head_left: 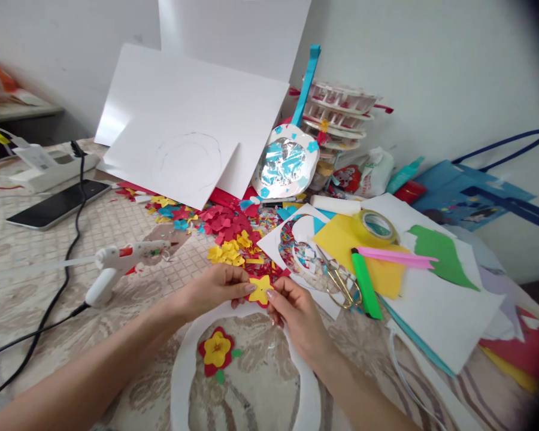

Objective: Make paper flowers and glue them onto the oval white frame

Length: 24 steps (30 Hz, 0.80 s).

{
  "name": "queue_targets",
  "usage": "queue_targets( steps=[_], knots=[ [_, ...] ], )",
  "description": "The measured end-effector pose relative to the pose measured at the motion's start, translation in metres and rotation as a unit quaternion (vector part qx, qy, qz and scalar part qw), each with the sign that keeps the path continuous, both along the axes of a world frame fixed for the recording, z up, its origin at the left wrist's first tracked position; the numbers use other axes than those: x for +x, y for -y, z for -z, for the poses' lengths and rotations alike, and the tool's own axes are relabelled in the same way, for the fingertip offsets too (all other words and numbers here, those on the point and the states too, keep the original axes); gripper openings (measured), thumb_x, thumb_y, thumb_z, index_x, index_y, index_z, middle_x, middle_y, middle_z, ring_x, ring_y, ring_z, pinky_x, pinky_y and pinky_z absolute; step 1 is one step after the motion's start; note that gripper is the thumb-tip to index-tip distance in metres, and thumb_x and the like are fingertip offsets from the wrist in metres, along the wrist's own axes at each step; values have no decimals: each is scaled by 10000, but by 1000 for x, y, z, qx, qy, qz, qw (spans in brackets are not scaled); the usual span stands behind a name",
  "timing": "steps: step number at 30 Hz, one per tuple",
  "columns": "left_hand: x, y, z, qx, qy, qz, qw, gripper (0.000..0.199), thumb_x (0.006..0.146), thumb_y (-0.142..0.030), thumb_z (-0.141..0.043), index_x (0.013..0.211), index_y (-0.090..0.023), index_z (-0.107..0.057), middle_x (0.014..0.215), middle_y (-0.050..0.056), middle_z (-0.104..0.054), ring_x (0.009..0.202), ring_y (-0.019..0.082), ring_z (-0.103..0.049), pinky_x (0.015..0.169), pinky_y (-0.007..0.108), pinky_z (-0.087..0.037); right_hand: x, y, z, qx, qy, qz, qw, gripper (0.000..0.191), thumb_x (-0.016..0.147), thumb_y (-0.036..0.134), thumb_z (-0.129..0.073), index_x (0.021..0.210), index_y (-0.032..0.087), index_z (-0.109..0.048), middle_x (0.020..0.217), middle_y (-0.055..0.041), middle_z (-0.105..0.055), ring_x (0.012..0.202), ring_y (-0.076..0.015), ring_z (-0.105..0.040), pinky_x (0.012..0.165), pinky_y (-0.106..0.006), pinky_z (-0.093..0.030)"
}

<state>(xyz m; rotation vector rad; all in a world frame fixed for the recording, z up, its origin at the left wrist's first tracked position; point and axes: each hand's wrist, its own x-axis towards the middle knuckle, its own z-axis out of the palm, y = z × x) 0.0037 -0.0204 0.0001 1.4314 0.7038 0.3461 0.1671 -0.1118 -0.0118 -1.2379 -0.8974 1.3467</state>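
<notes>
Both my hands pinch a paper flower (261, 290), a yellow layer on top of a red one, above the far rim of a white paper ring. My left hand (224, 286) grips its left side. On the right side, my right hand (291, 305) holds it between thumb and fingers. The white paper ring (180, 377) lies on the table below, a clear sheet seeming to span its middle. A second red and yellow flower (217, 352) with small green leaves rests inside the ring at the left.
A glue gun (117, 263) lies left, its black cord (67, 269) trailing nearby, beside a phone (58, 205). Cut paper petals (227, 224) heap beyond my hands. Scissors (341, 287), a green marker (366, 287), tape (376, 226) and paper sheets (449, 311) lie right.
</notes>
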Motion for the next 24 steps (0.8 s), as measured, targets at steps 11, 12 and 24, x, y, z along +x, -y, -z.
queue_targets(
  steps=[11, 12, 24],
  knots=[
    [1, 1, -2, 20, -8, -42, 999, 422, 804, -520, -512, 623, -140, -546, 537, -16, -539, 483, 84, -462, 485, 208, -361, 1, -2, 3, 18, 25, 16, 999, 236, 813, 319, -609, 680, 187, -465, 526, 65, -504, 423, -52, -426, 404, -165, -300],
    [2, 2, -2, 40, -22, -49, 998, 417, 790, -520, -535, 613, -142, -536, 520, -27, -518, 471, 80, -444, 469, 203, -340, 1, -2, 3, 21, 32, 15, 999, 233, 817, 318, -604, 682, 187, -466, 527, 65, -503, 424, -52, -424, 406, -166, -300],
    [10, 14, -6, 221, -81, -77, 969, 377, 890, -392, -421, 594, -163, -464, 542, -36, -462, 508, 88, -393, 491, 212, -305, 0, -1, 3, 27, 59, 0, 998, 224, 849, 329, -568, 705, 192, -465, 545, 60, -503, 443, -62, -425, 416, -173, -305]
  ],
)
